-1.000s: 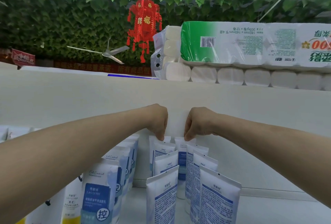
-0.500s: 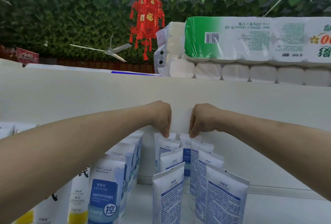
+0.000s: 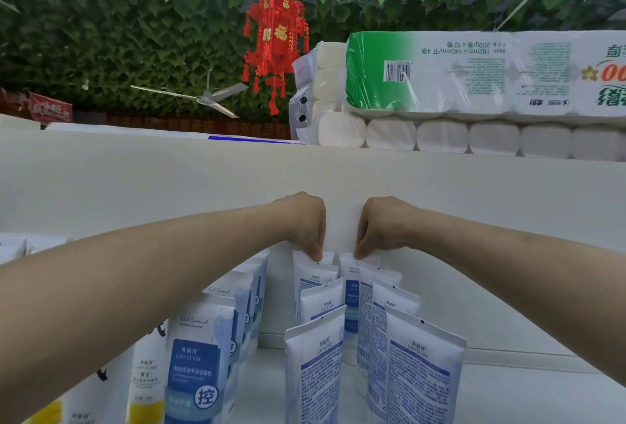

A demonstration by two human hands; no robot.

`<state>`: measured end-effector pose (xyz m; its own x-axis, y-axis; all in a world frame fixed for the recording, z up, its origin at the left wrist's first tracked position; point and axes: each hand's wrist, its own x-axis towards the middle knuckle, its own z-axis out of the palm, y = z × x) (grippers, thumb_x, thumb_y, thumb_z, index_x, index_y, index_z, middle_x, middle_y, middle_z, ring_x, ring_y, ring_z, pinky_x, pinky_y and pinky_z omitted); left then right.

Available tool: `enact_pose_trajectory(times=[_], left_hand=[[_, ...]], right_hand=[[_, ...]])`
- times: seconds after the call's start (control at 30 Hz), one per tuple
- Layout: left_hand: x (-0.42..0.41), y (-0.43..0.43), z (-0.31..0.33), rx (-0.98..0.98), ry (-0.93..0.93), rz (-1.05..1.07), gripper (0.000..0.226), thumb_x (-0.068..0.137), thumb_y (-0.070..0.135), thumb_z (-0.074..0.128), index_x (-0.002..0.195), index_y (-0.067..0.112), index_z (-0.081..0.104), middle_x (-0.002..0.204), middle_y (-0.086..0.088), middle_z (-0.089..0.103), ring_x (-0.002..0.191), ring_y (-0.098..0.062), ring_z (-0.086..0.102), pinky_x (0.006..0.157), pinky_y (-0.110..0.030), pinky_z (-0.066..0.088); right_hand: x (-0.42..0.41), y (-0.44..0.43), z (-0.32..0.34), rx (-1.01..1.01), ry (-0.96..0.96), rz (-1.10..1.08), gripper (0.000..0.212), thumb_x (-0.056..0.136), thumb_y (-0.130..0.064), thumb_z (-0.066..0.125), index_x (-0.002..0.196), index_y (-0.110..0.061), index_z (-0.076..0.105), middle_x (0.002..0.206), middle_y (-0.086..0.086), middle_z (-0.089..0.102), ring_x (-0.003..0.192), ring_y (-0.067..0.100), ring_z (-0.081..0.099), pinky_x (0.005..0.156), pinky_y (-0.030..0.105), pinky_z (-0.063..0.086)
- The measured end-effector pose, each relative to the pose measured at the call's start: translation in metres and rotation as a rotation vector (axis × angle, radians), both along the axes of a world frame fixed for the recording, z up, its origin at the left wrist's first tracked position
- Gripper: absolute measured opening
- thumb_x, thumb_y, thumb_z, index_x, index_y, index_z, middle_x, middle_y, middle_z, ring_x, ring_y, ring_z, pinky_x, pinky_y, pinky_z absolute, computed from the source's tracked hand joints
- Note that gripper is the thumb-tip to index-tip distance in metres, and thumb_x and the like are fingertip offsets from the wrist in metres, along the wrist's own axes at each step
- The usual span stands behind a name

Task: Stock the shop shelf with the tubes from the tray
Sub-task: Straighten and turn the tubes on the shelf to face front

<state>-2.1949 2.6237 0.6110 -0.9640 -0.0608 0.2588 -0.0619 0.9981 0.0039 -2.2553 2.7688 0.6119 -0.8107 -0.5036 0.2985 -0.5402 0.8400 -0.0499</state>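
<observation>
White and blue tubes stand upright in rows on the white shelf (image 3: pixel 508 400). My left hand (image 3: pixel 305 223) reaches to the back of the shelf and pinches the top seam of the rearmost tube of the left row (image 3: pixel 313 273). Beside it, my right hand (image 3: pixel 381 227) pinches the top of the rearmost tube of the right row (image 3: pixel 350 284). Both hands are close together against the shelf's back panel (image 3: pixel 135 193). Nearer to me stand more tubes of these two rows (image 3: pixel 316 373). The tray is out of sight.
A row of oil-control tubes (image 3: pixel 200 356) stands to the left, with yellow-banded tubes (image 3: pixel 145 386) beyond. Toilet paper packs (image 3: pixel 474 85) lie on top of the shelf unit. A red lantern (image 3: pixel 276 37) and a ceiling fan (image 3: pixel 203 98) hang under leafy decoration.
Both hands stay at the tops of the rear tubes, shifting only slightly. The view has tilted a little, so the shelf contents sit higher in frame.
</observation>
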Motion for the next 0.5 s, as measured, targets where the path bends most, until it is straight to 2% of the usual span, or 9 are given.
enact_pose_trajectory(times=[0.07,0.1,0.17,0.2,0.3,0.37,0.5], left_hand=[[0.0,0.001,0.001,0.006,-0.014,0.005,0.028,0.076,0.03,0.081,0.097,0.014,0.077,0.101,-0.003,0.072,0.095,-0.022,0.064,0.09,-0.036,0.054],[0.001,0.001,0.001,0.008,-0.024,0.009,0.029,0.076,0.031,0.081,0.099,0.013,0.077,0.102,-0.003,0.072,0.097,-0.022,0.064,0.091,-0.035,0.053],[0.002,0.003,0.003,0.019,-0.046,0.018,0.033,0.076,0.032,0.081,0.101,0.012,0.077,0.103,-0.003,0.072,0.099,-0.022,0.063,0.091,-0.033,0.053],[0.003,0.004,0.004,0.031,-0.052,0.023,0.035,0.076,0.034,0.081,0.102,0.012,0.076,0.103,-0.004,0.072,0.099,-0.022,0.063,0.09,-0.033,0.053],[0.01,0.009,0.01,0.058,-0.03,0.051,0.043,0.076,0.043,0.078,0.102,0.009,0.074,0.102,-0.005,0.071,0.097,-0.024,0.063,0.089,-0.035,0.054],[0.016,0.014,0.015,0.057,-0.028,0.082,0.045,0.078,0.047,0.075,0.1,0.008,0.073,0.097,-0.005,0.068,0.093,-0.024,0.061,0.082,-0.033,0.053],[0.023,0.023,0.019,0.068,-0.136,0.174,0.042,0.083,0.053,0.068,0.076,0.012,0.069,0.082,-0.002,0.06,0.08,-0.022,0.054,0.072,-0.032,0.047]], right_hand=[[0.004,0.003,0.003,-0.015,-0.021,-0.005,0.045,0.072,-0.041,0.084,0.104,-0.01,0.073,0.101,0.008,0.072,0.089,0.023,0.066,0.078,0.031,0.057],[0.006,0.006,0.005,-0.022,-0.046,-0.001,0.044,0.074,-0.041,0.082,0.102,-0.009,0.074,0.095,0.008,0.073,0.08,0.021,0.065,0.068,0.028,0.055],[0.011,0.012,0.009,-0.043,-0.121,0.031,0.041,0.077,-0.041,0.08,0.097,-0.006,0.076,0.078,0.005,0.069,0.061,0.018,0.055,0.05,0.022,0.044],[0.013,0.015,0.011,-0.056,-0.155,0.049,0.039,0.078,-0.04,0.079,0.096,-0.006,0.076,0.073,0.002,0.067,0.06,0.017,0.052,0.048,0.022,0.041],[0.022,0.025,0.016,-0.109,-0.244,0.106,0.033,0.082,-0.042,0.075,0.093,-0.01,0.075,0.074,-0.003,0.067,0.066,0.015,0.053,0.054,0.023,0.039],[0.028,0.031,0.02,-0.106,-0.291,0.141,0.03,0.084,-0.047,0.072,0.09,-0.018,0.076,0.078,-0.005,0.07,0.07,0.013,0.054,0.059,0.024,0.041],[0.04,0.042,0.025,-0.057,-0.359,0.136,0.035,0.086,-0.057,0.064,0.092,-0.026,0.079,0.084,-0.008,0.072,0.077,0.012,0.055,0.068,0.025,0.043]])
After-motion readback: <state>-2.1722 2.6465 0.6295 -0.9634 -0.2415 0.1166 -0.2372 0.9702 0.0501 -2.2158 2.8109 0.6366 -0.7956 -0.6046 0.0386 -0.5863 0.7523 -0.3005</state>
